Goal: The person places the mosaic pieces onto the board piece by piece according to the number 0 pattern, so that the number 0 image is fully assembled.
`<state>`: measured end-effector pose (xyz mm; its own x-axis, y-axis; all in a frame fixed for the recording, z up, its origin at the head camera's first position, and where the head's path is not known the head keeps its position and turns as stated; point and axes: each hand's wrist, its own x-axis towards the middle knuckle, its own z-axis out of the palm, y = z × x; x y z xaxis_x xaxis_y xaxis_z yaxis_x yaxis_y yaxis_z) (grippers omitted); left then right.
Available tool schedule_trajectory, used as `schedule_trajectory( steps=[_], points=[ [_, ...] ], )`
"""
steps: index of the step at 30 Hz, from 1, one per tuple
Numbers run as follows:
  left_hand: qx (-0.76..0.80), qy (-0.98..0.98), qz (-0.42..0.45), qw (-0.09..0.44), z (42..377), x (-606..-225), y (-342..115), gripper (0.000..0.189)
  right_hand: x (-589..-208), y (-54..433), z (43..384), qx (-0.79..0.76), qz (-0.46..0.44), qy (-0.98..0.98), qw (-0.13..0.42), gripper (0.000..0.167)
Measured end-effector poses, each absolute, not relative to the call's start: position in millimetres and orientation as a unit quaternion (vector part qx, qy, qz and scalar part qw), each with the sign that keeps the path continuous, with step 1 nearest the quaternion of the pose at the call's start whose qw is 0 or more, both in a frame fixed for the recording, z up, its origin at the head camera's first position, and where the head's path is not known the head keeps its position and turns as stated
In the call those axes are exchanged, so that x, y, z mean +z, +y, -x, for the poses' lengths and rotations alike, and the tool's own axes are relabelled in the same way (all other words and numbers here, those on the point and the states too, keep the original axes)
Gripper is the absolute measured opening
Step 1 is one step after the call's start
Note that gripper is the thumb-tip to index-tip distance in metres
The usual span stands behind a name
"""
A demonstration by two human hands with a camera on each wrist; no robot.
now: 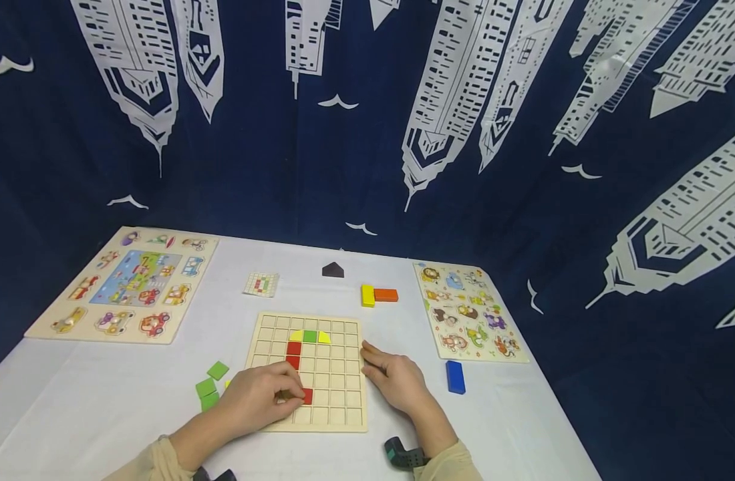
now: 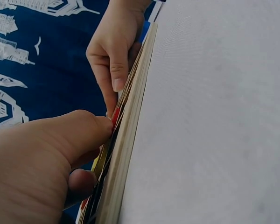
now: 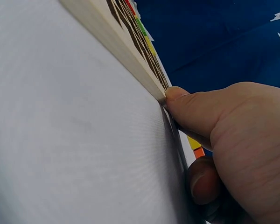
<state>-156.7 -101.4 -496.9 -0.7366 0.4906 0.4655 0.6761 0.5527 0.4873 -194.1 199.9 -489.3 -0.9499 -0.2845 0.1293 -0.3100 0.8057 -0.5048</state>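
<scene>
The left hand (image 1: 256, 399) is pinching a red tile (image 1: 308, 396), its thumb and fingertips bent close together at the tile's edge over the lower squares of the grid board (image 1: 339, 381); whether the tile is lying fully seated is hard to tell. The right hand (image 1: 397, 381) is holding nothing, its thumb and finger standing apart and touching the board's right edge, apparently steadying it. The step in hand is seemingly placing this tile; the next move is likely calling for pressing it flat and letting go without nudging its neighbours. The small card (image 1: 261, 284) is showing a coloured grid, but no brand, label or writing is reading clearly anywhere.
</scene>
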Motion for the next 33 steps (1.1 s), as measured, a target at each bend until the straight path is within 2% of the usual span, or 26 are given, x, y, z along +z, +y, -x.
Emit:
schedule_trajectory(
  steps=[7,10,17,25,29,33],
  points=[
    [-0.301,-0.89,0.291,0.18,157,-494,-105,0.011,-490,200,194,0.273,-0.158,-0.949,0.025,0.04],
    [-0.275,-0.913,0.245,0.176,159,-486,-116,0.01,-490,199,194,0.276,-0.16,-0.947,0.027,0.039],
    [-0.22,-0.961,0.142,0.09,172,-462,-176,0.011,-490,198,194,0.282,-0.16,-0.946,0.027,0.039],
    [-0.211,-0.972,0.102,-0.013,179,-462,-217,0.038,-491,198,194,0.279,-0.157,-0.947,0.026,0.04],
    [-0.226,-0.968,0.106,-0.014,183,-467,-216,0.037,-490,199,194,0.276,-0.157,-0.948,0.027,0.04],
    [-0.216,-0.971,0.101,0.029,187,-471,-212,0.03,-491,199,195,0.277,-0.154,-0.948,0.028,0.04]
  ],
)
